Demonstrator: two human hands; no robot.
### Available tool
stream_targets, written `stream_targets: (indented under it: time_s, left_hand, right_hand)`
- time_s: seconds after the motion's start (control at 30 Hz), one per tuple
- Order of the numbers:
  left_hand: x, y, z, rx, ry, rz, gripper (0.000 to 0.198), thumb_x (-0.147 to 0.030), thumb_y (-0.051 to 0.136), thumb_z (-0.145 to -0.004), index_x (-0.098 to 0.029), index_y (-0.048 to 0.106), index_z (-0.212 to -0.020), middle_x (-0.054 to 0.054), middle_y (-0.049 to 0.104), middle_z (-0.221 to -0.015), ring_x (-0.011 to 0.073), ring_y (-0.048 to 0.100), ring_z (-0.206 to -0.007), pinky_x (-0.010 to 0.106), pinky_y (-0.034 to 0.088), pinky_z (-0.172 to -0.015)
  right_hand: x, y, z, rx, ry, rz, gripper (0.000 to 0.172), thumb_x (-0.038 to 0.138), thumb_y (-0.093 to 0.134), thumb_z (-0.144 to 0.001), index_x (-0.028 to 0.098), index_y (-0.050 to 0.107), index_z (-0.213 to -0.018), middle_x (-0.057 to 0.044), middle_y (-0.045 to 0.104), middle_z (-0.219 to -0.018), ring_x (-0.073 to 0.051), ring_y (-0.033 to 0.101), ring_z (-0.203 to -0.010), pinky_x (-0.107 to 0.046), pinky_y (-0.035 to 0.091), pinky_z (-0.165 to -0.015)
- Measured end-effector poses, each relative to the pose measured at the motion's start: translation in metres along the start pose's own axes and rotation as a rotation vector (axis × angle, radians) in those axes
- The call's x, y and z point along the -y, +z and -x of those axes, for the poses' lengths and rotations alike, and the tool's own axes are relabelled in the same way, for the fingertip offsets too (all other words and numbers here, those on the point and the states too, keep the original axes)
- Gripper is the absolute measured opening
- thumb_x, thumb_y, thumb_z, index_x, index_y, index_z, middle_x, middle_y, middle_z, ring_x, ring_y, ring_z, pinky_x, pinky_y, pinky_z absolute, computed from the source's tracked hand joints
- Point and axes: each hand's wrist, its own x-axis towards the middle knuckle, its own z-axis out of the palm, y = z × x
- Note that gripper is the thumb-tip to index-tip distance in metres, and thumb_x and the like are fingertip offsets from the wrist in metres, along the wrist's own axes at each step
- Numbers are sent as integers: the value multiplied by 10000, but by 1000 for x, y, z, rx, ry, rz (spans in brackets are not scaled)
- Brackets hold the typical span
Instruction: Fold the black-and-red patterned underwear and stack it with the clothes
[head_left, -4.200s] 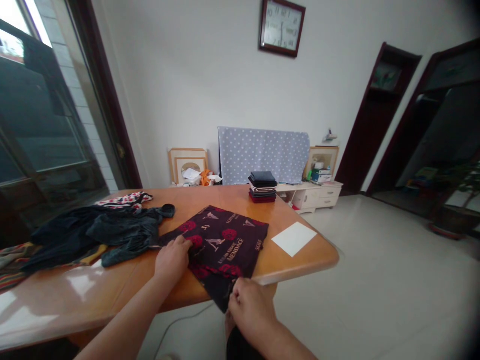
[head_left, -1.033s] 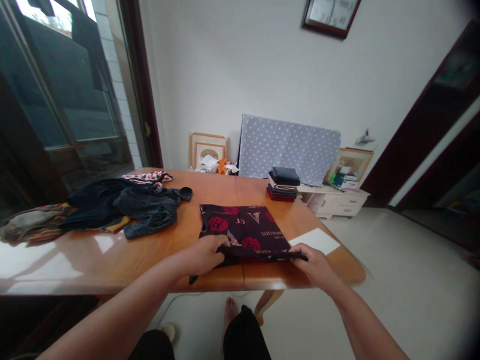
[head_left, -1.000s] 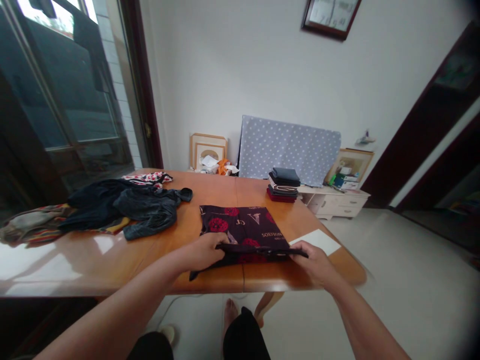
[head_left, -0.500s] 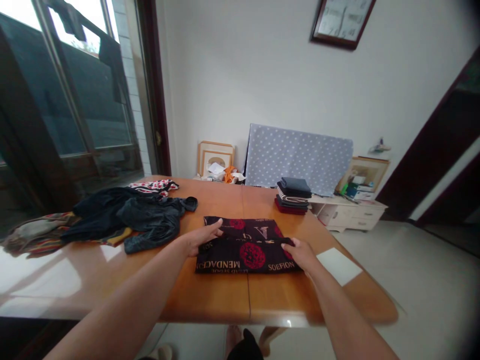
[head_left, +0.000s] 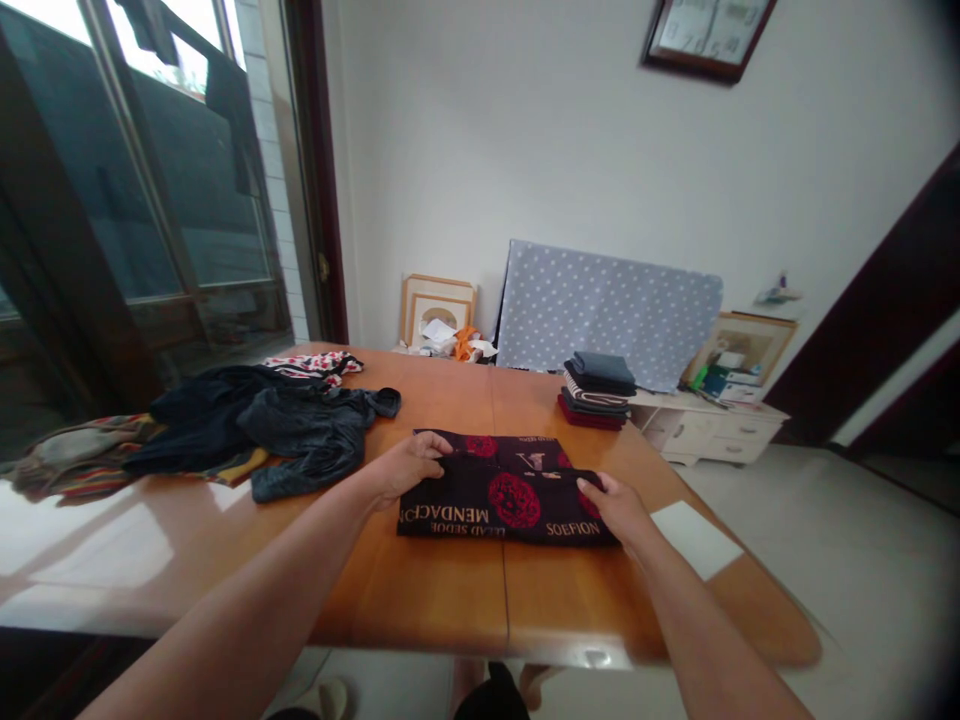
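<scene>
A dark maroon printed cloth (head_left: pixel 510 497) lies folded on the wooden table (head_left: pixel 427 590), with red round motifs and gold lettering. My left hand (head_left: pixel 407 468) curls over the fold edge at the cloth's upper left. My right hand (head_left: pixel 613 512) pinches the same layer at the right end, its thumb on top. Both hands grip the cloth at that fold. The cloth's far layer shows above the fold edge, and the hands hide only small parts of it.
A crumpled dark jacket (head_left: pixel 300 440) and a striped cloth (head_left: pixel 82 457) lie to the left, with a red-and-white cloth (head_left: pixel 315 367) behind. A folded clothes stack (head_left: pixel 598 392) stands at the far side. A white sheet (head_left: pixel 696 540) lies near the right edge.
The cloth now lies flat with its lettered band toward me, no longer lifted at the near edge. Both hands have moved to its upper fold. The view has drifted slightly.
</scene>
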Motion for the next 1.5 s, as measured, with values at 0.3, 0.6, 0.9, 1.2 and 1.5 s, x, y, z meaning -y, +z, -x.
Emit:
stream_targets:
  time_s: [0.3, 0.6, 0.9, 1.2, 1.5]
  left_hand:
    - [-2, 15, 3, -363, 162, -608, 231, -187, 613, -778, -192, 611, -1008, 84, 671, -1018, 266, 604, -1033, 391, 443, -914]
    - [2, 61, 12, 100, 429, -918, 447, -427, 383, -1003, -257, 574, -1370, 71, 519, -1480, 280, 366, -1433, 490, 237, -1174]
    - [16, 57, 13, 135, 363, -943, 493, -482, 347, -1007, -311, 490, -1446, 44, 396, -1567, 264, 282, -1477, 505, 145, -1199]
    - [21, 54, 12, 115, 359, -925, 496, -512, 354, -1002, -340, 483, -1449, 33, 386, -1574, 274, 234, -1494, 528, 110, -1201]
    - [22, 55, 12, 91, 356, -894, 498, -531, 371, -991, -338, 510, -1428, 43, 417, -1556, 294, 271, -1478, 545, 131, -1194]
  right_hand:
    - [0, 3, -5, -70, -23, 296, 397, 522, 578, -822, 202, 718, -1010, -57, 752, -909, -248, 690, -843, -331, 511, -754]
    - [16, 6, 4, -107, -11, 562, 340, 500, 519, -899, 220, 678, -1005, -86, 733, -911, -240, 669, -873, -320, 461, -772]
    - [28, 1, 16, -174, -37, 990, 417, 463, 438, -963, 256, 616, -1279, -129, 650, -1224, -263, 619, -1090, -367, 445, -891]
    - [16, 14, 19, 210, -100, 948, 600, 505, 210, -1022, 231, 299, -1548, -90, 301, -1601, -265, 228, -1490, -562, 178, -1165]
    - [62, 30, -26, 217, -281, 888, 439, 421, 435, -971, 215, 614, -1315, -111, 628, -1340, -259, 574, -1235, -380, 400, -1050]
